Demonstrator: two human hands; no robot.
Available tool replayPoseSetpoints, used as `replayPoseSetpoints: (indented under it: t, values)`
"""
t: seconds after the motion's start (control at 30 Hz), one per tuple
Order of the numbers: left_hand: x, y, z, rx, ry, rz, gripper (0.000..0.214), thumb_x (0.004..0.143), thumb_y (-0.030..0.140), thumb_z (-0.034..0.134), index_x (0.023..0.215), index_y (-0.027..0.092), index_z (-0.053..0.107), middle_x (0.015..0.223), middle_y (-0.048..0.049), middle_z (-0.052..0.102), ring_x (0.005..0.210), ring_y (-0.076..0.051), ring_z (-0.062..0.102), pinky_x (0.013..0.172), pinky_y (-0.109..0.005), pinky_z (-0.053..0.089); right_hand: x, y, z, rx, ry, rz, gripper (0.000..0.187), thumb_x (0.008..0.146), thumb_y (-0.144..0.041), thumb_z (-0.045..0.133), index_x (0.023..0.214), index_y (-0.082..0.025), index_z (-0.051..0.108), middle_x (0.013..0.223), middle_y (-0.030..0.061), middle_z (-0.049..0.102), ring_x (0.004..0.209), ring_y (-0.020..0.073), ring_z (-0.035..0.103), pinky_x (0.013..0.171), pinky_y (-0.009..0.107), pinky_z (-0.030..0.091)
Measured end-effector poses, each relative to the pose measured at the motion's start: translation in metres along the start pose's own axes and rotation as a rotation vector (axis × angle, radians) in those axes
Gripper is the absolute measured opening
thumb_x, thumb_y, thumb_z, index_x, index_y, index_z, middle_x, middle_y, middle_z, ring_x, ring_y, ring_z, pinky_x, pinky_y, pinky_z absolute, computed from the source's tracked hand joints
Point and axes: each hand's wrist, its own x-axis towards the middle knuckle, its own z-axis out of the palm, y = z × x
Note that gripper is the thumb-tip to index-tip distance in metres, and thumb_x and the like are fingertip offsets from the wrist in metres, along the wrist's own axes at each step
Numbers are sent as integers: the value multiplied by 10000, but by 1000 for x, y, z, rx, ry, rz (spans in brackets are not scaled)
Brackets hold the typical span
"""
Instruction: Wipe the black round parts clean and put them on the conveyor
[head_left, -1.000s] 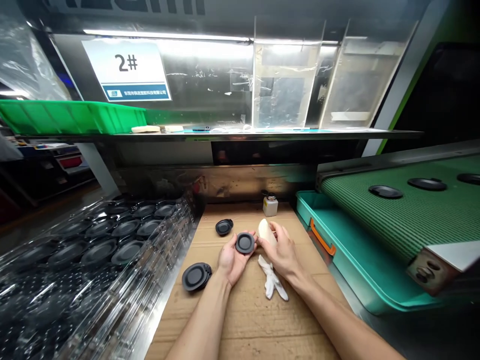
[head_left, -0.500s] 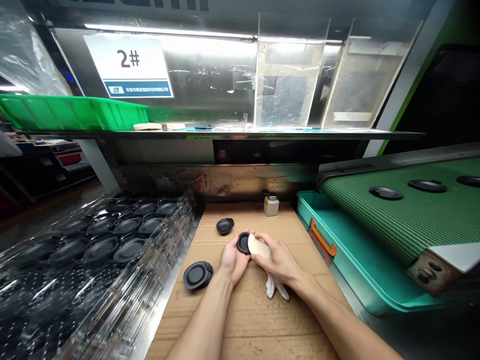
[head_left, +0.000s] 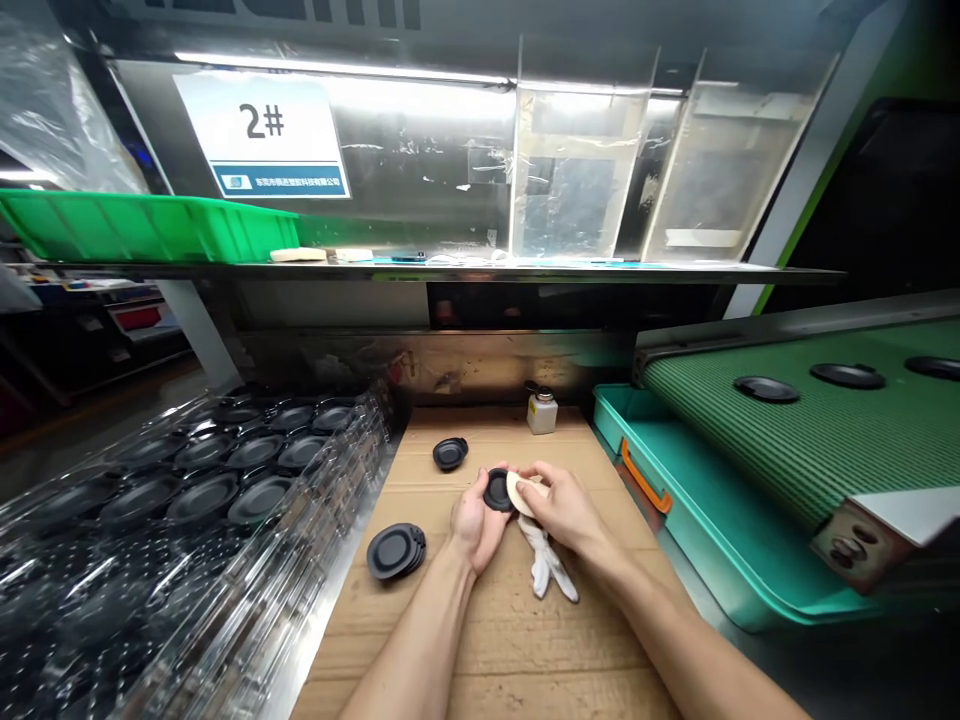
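My left hand (head_left: 475, 524) is closed around a round black disc (head_left: 497, 490), holding it up above the cardboard sheet (head_left: 495, 620). My right hand (head_left: 568, 510) pinches a cream-coloured pad (head_left: 519, 490) and presses it against the disc's right side. A white glove (head_left: 547, 565) lies on the cardboard under my right wrist. A lone black disc (head_left: 450, 454) rests further back, and a small stack of black discs (head_left: 395, 551) sits to the left of my left forearm.
Clear plastic trays (head_left: 225, 480) holding several black discs fill the left. A small white bottle (head_left: 541, 411) stands at the back. At right, a teal bin (head_left: 675, 500) sits under a green conveyor belt (head_left: 810, 430) carrying black discs (head_left: 766, 389). A shelf with a green tray (head_left: 150, 228) runs overhead.
My right hand brought the cream pad from beside the disc onto it and has shifted it across the disc's face. The left hand tilted the disc slightly.
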Motion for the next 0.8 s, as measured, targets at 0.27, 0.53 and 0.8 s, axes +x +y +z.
replayPoseSetpoints:
  t: [0.27,0.53,0.8]
  values:
    - [0,1,-2,-10,23,-25,248,924,268,429,963,104,611,1061,-161,657,1049,-244,621,967,-413,474,-1,1,-4,-144,19,-77,228,859,-354,503,958,-229,665,851,20,710,771,180,652,706,261,453]
    - [1,-7,5,60,10,-110,301,935,283,415,1032,88,622,1075,-156,676,1049,-241,627,975,-408,462,6,2,7,-451,132,-62,306,944,-450,397,1105,-301,611,880,34,703,746,181,645,629,248,390]
    - [3,-8,3,85,-52,-100,304,931,307,443,1029,96,638,1065,-142,687,1069,-233,617,989,-383,448,4,1,8,-603,129,-73,336,960,-514,331,1111,-341,576,839,14,697,690,176,629,547,247,275]
